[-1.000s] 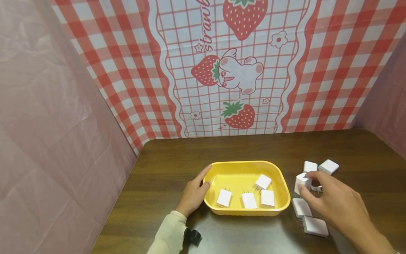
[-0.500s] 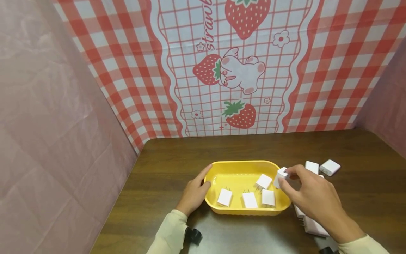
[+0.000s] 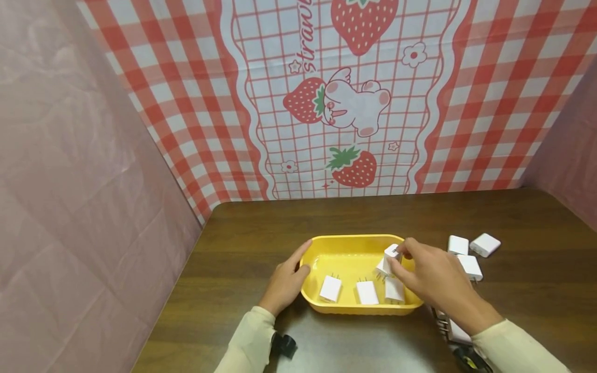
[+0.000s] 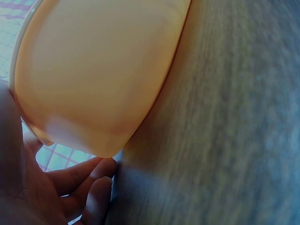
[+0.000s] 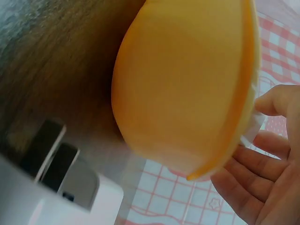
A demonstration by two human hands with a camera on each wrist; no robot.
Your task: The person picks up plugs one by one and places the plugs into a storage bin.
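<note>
The left hand [image 3: 285, 284] grips the left end of a yellow plastic tray [image 3: 354, 309], thumb over the rim, fingers against the outside wall. Above the tray's right part, the right hand [image 3: 436, 272] pinches a white USB wall charger [image 3: 391, 253] between thumb and fingers. That charger stands upright and partly covers another white charger beneath it. More chargers lie in the tray: one at the left [image 3: 330, 288], a middle charger [image 3: 367, 293] and a right charger [image 3: 394, 291]. In the right wrist view, the tray wall hides most of the held charger [image 5: 253, 127].
Right of the tray, several white chargers lie on the brown wooden table [image 3: 261, 223]: a back charger [image 3: 458, 245], a far right charger [image 3: 485, 245] and a nearer charger [image 3: 470, 267]. Others sit partly under the right forearm. A strawberry-print cloth [image 3: 345, 103] hangs behind.
The right hand has picked up a charger from the pile and carried it left, over the rim, to above the tray's right part. The left hand stays on the tray.
</note>
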